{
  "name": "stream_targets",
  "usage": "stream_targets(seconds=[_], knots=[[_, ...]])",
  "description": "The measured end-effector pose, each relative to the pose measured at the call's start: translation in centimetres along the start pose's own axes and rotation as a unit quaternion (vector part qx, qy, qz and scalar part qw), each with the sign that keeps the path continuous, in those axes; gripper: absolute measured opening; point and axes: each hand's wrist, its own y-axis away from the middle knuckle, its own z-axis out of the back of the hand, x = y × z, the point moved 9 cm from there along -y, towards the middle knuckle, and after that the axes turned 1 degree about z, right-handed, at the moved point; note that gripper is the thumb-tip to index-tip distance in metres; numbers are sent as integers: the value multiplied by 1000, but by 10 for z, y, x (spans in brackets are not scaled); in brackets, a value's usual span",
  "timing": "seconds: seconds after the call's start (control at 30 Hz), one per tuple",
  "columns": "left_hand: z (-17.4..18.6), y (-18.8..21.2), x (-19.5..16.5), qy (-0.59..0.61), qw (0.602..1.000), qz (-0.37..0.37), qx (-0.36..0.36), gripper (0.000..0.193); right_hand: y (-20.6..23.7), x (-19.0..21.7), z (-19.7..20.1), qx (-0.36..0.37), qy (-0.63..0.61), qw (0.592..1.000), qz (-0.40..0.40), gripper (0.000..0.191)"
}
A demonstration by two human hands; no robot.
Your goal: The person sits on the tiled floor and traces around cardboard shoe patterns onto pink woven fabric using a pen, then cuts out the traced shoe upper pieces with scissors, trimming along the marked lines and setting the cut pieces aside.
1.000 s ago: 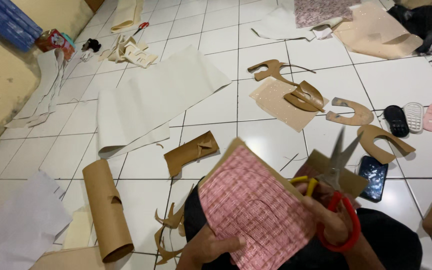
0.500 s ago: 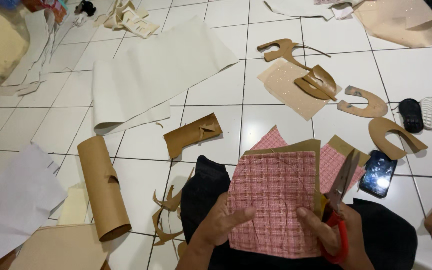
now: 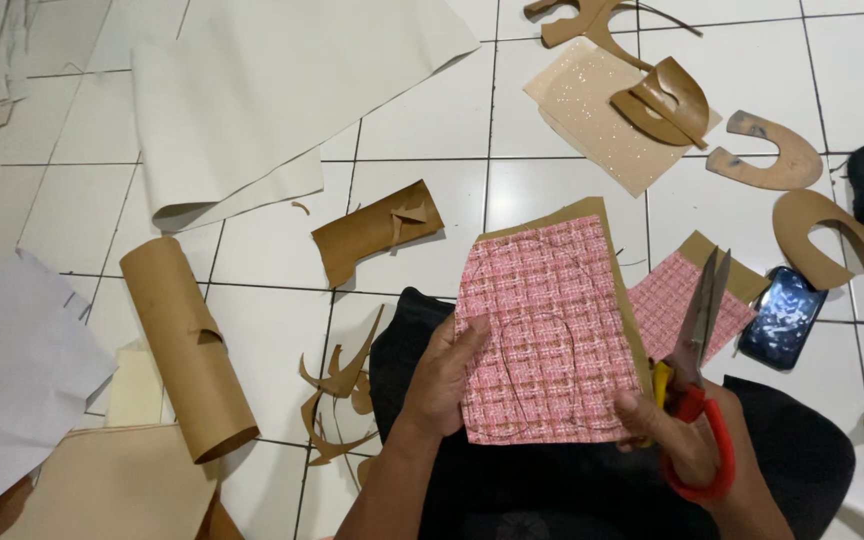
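Now left hand (image 3: 444,378) pinches pink fabric sheet (image 3: 544,330) edge; right hand (image 3: 687,440) closed round scissors (image 3: 697,380) beside sheet.

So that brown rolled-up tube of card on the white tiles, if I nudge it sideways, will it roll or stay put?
The brown rolled card tube lies on its side on the white tiled floor, so a sideways push would probably roll it. It looks hollow, so likely light. A small torn flap on its side might catch and stop it soon.

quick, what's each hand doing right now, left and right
Left hand: closed on the left edge of the pink woven fabric sheet, thumb on top.
Right hand: gripping the red-handled scissors, blades nearly shut, and also pinching the sheet's right edge.
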Motion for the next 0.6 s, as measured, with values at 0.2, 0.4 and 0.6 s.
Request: stream_targets(seconds=[0.2, 0.4, 0.6], knots=[[9, -23, -10, 37, 999, -14, 24, 34, -15, -1, -3, -27, -29, 999, -12, 39], [1, -35, -14, 36, 998, -17, 56, 35, -21, 7, 5, -33, -37, 998, 49, 38], [-7, -45, -18, 22, 998, -28, 47, 34, -19, 19, 11, -35, 22, 997, 66, 38]])
